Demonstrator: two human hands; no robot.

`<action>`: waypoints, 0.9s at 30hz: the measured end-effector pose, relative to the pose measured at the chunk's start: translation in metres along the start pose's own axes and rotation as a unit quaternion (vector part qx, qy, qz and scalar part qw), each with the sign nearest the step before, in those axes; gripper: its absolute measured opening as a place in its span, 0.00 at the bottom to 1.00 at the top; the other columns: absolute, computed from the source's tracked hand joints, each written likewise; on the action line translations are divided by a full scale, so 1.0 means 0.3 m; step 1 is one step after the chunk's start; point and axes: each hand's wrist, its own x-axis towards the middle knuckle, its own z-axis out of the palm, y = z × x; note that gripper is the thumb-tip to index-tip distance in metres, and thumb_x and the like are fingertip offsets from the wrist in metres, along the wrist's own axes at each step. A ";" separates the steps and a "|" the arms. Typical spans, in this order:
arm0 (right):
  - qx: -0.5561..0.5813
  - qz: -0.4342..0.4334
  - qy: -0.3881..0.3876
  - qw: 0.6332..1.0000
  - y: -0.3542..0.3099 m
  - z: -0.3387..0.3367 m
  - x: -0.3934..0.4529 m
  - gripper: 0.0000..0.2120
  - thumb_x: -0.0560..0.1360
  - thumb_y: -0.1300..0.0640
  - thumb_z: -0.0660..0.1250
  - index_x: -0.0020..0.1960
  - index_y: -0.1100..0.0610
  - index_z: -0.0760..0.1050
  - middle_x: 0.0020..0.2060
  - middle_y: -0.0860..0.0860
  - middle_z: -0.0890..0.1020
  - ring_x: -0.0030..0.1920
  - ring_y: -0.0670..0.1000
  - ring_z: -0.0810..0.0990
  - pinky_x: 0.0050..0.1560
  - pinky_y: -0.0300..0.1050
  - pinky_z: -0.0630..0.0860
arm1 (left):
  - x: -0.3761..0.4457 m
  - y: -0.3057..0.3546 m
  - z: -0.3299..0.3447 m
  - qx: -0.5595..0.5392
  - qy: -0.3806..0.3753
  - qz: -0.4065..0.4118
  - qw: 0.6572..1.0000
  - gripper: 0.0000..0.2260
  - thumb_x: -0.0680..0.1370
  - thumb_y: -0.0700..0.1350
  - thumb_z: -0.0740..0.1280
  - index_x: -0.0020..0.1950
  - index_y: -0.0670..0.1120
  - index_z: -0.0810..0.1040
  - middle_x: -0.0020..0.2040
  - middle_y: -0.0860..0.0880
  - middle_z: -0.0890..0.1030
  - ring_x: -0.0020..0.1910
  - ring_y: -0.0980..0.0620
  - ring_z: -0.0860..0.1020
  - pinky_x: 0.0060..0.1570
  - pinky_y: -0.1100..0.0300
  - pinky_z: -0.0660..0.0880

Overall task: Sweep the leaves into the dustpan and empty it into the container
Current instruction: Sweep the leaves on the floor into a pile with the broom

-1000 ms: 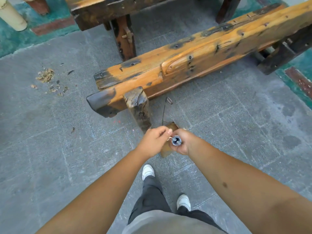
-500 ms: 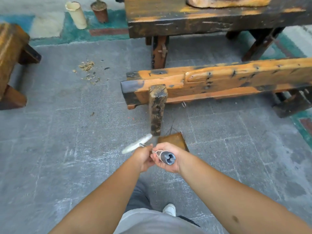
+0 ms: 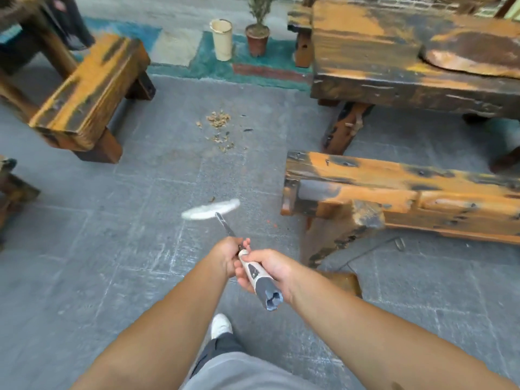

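Both my hands hold a broom (image 3: pixel 260 280) with a grey and white handle. My left hand (image 3: pixel 226 256) grips the thin shaft, and my right hand (image 3: pixel 271 268) wraps the thick grip just behind it. The white broom head (image 3: pixel 211 209) hovers blurred over the grey paving. A small pile of dry leaves (image 3: pixel 218 122) lies further ahead on the floor, apart from the broom head. A brown dustpan (image 3: pixel 344 280) rests on the ground by the bench leg to my right, with its thin wire handle (image 3: pixel 368 253) lying alongside.
A low wooden bench (image 3: pixel 394 192) stands to the right and a heavy wooden table (image 3: pixel 394 66) behind it. Another bench (image 3: pixel 90 91) is at the left. A cream cylindrical container (image 3: pixel 222 39) and a potted plant (image 3: pixel 257 38) stand at the back.
The view has tilted up and turned left. The broom has swung forward, its head now out in front toward the leaves. The dustpan has stayed on the ground by the bench leg.
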 end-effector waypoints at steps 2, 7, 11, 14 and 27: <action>-0.032 0.019 -0.003 0.999 -0.084 0.099 0.049 0.11 0.76 0.65 0.57 0.38 0.61 0.75 0.26 0.52 0.80 0.26 0.46 0.80 0.30 0.39 0.80 | 0.018 0.129 -0.025 -0.004 -0.002 -0.002 1.000 0.17 0.84 0.39 0.54 0.36 0.41 0.71 0.20 0.50 0.73 0.15 0.59 0.70 0.19 0.68 0.70; -0.061 -0.018 0.050 0.997 -0.307 0.326 0.191 0.06 0.76 0.65 0.60 0.41 0.59 0.70 0.25 0.52 0.70 0.18 0.46 0.70 0.20 0.34 0.70 | 0.081 0.472 -0.023 -0.034 -0.023 0.023 0.999 0.16 0.83 0.36 0.51 0.36 0.42 0.66 0.18 0.49 0.68 0.13 0.58 0.66 0.14 0.70 0.63; -0.098 -0.060 0.074 0.991 -0.525 0.413 0.313 0.08 0.78 0.62 0.61 0.40 0.60 0.69 0.25 0.53 0.70 0.17 0.46 0.71 0.19 0.34 0.69 | 0.187 0.734 0.029 -0.047 -0.027 0.048 0.997 0.14 0.83 0.39 0.52 0.38 0.43 0.65 0.19 0.49 0.68 0.14 0.58 0.66 0.14 0.71 0.62; -0.087 -0.070 0.058 0.992 -0.745 0.435 0.453 0.05 0.79 0.61 0.61 0.44 0.58 0.68 0.26 0.53 0.72 0.20 0.47 0.72 0.20 0.35 0.70 | 0.342 0.975 0.081 -0.040 -0.017 0.050 0.998 0.13 0.84 0.41 0.54 0.40 0.41 0.66 0.20 0.48 0.71 0.15 0.56 0.69 0.16 0.70 0.68; -0.056 -0.060 0.042 0.996 -1.779 0.626 1.088 0.08 0.77 0.65 0.61 0.42 0.57 0.65 0.28 0.53 0.69 0.20 0.46 0.70 0.19 0.34 0.67 | 0.926 1.990 0.353 0.002 0.044 0.033 0.998 0.13 0.84 0.40 0.52 0.39 0.44 0.63 0.20 0.49 0.67 0.15 0.57 0.66 0.16 0.70 0.64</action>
